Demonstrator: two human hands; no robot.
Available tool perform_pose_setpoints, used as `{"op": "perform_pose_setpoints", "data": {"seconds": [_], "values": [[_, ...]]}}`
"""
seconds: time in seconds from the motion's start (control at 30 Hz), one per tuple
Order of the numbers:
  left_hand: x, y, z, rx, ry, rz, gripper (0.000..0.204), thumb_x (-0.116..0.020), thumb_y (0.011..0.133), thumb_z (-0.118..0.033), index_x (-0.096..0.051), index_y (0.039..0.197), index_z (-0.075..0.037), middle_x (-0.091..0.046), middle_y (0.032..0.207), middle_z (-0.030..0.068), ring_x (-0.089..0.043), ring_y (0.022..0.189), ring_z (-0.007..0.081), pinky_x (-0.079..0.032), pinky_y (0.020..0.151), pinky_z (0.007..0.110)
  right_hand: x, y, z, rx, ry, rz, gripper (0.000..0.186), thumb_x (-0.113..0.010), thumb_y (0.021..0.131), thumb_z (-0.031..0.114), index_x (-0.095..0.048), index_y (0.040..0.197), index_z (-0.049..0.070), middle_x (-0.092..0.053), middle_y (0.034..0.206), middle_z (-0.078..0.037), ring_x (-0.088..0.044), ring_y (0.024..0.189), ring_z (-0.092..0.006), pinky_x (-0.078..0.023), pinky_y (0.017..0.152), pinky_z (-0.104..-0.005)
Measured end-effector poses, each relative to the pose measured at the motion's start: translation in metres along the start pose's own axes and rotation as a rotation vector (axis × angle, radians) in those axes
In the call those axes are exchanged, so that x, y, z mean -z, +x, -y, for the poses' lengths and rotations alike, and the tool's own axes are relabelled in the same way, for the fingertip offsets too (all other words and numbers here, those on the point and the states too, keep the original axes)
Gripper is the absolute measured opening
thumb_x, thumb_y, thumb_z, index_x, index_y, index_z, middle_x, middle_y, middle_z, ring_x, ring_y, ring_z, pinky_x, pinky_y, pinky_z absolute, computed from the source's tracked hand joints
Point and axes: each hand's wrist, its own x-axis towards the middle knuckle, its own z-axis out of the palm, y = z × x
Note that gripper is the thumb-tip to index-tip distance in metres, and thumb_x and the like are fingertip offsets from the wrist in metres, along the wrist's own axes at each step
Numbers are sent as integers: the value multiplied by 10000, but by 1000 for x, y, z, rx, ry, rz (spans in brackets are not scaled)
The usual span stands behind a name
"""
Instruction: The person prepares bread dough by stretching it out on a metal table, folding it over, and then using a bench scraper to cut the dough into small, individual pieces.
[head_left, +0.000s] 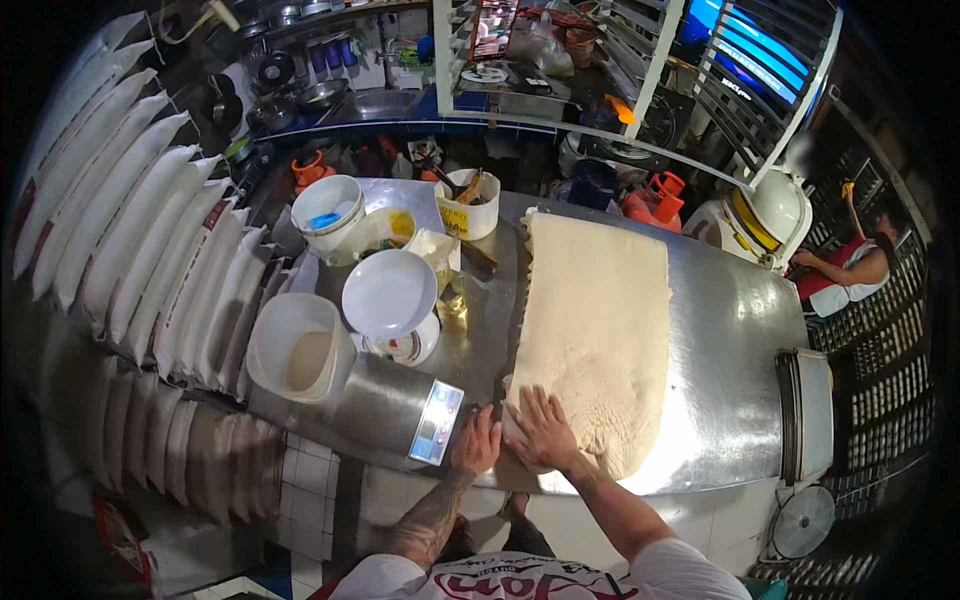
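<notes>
A long, thick sheet of pale dough lies on the steel table, its near end wrinkled and uneven. My right hand presses flat on the dough's near left edge, fingers spread. Just left of it, my left hand rests at the table's near edge with its fingers loosely bent and no object visible in it. It is beside the lit panel of a digital scale, apart from the dough.
Left on the steel table stand a white tub with pale contents, a white bowl, a bottle of yellow liquid and several buckets. Stacked white sacks rise at the left. Trays stand at the right edge; another person is beyond.
</notes>
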Motion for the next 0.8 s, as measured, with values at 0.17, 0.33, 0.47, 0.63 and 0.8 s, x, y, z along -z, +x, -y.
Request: {"op": "perform_pose_setpoints", "data": {"seconds": [0.17,0.33,0.47,0.63,0.8], "values": [[9,3,-2,30,-202,12,437,-601,1017,-281,-532,1370,-32,-630,1206,250,-637,1081,441,-541,893,500,9,-136,-57,-120,122,-199,624,-696,947,424,-538,1434,67,-438,1551,-250,-387,1445,-465,-347,1140,-607],[11,4,-7,29,-169,79,468,-606,1010,-317,-524,1372,-31,-585,1275,254,-621,1103,454,-520,921,531,-18,-247,-134,-1094,313,-84,721,-495,1041,521,-460,1522,-15,-337,1578,-375,-293,1481,-547,-259,1186,-638],[12,6,-5,-7,-149,106,482,-614,1004,-341,-528,1359,-26,-571,1294,244,-606,1138,454,-513,931,544,-1,-182,-106,-852,79,-716,732,-528,1037,483,-371,1583,20,-238,1654,-311,-259,1513,-494,-251,1201,-617],[22,10,1,51,-234,76,461,-626,1001,-347,-542,1339,-46,-578,1281,233,-608,1129,449,-510,943,539,-11,-102,-103,-817,-39,-237,802,-475,1042,535,-215,1649,78,-155,1681,-306,-146,1547,-512,-190,1214,-647],[99,1,5,12,-529,337,305,-663,1007,-282,-628,1239,-86,-648,1152,158,-657,1047,333,-554,887,433,-27,-109,-112,-797,-58,-131,808,-432,1055,574,-152,1670,131,-126,1680,-320,-131,1543,-531,-193,1211,-649]]}}
